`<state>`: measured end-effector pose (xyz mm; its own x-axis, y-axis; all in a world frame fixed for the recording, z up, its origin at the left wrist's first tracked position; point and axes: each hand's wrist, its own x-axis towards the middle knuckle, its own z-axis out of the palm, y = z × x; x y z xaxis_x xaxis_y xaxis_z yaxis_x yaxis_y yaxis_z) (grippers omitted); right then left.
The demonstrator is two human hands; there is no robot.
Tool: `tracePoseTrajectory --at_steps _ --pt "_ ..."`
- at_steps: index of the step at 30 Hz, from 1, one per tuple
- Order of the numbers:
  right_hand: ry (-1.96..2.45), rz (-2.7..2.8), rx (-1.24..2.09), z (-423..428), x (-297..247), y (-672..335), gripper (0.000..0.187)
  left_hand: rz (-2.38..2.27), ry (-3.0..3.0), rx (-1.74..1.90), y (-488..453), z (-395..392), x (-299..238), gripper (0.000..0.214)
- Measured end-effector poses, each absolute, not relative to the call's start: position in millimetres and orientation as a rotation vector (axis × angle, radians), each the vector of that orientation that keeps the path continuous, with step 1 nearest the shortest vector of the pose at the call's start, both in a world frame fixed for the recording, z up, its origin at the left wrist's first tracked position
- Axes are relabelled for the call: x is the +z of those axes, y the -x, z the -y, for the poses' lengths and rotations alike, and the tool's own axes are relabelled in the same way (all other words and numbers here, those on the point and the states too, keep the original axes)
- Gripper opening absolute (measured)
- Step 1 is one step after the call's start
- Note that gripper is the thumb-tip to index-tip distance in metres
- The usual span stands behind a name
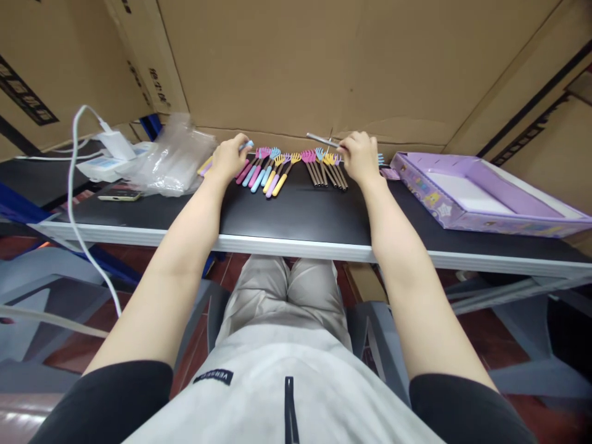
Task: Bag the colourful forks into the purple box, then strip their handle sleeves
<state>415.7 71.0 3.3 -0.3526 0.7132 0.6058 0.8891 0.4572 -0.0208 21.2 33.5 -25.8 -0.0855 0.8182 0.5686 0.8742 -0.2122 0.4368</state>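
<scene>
My left hand (226,159) is closed around a light blue handle (248,145), whose end sticks out past the fingers. Beside it lies a row of claw-headed back scratchers (266,172) with pink, blue, yellow and purple handles. My right hand (361,155) pinches a thin metal rod (322,140) that points left, above the table; its other end is hidden by the fingers. Just left of that hand is a second group of back scratchers (324,169), with coloured claws and bare metal shafts. A blue claw (380,159) shows on the right of my right hand.
A purple box tray (444,206) stands at the right on the black table (296,216). To the left lie a crumpled clear plastic bag (169,163), a phone-like device (119,195) and a white charger (118,145) with a cable. Cardboard walls (351,68) rise behind the table.
</scene>
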Motion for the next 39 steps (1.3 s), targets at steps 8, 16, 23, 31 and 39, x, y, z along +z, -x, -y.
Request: tracePoseTrajectory --at_steps 8,16,23,31,39 --pt "1.307 2.331 -0.483 -68 -8 -380 0.043 1.953 2.137 -1.160 -22 -33 -31 0.044" --pt "1.280 2.362 -0.434 -81 -15 -390 0.050 1.939 2.154 -1.223 -26 -34 -32 0.044" --pt "1.205 2.353 -0.245 -79 -22 -389 0.037 1.926 2.192 -1.180 -24 -34 -32 0.043" --pt "1.219 2.248 -0.030 -123 -47 -398 0.038 1.929 2.208 -1.135 -26 -36 -33 0.041" --pt "1.332 2.209 -0.081 -121 -47 -406 0.050 1.955 2.222 -1.100 -28 -33 -30 0.043"
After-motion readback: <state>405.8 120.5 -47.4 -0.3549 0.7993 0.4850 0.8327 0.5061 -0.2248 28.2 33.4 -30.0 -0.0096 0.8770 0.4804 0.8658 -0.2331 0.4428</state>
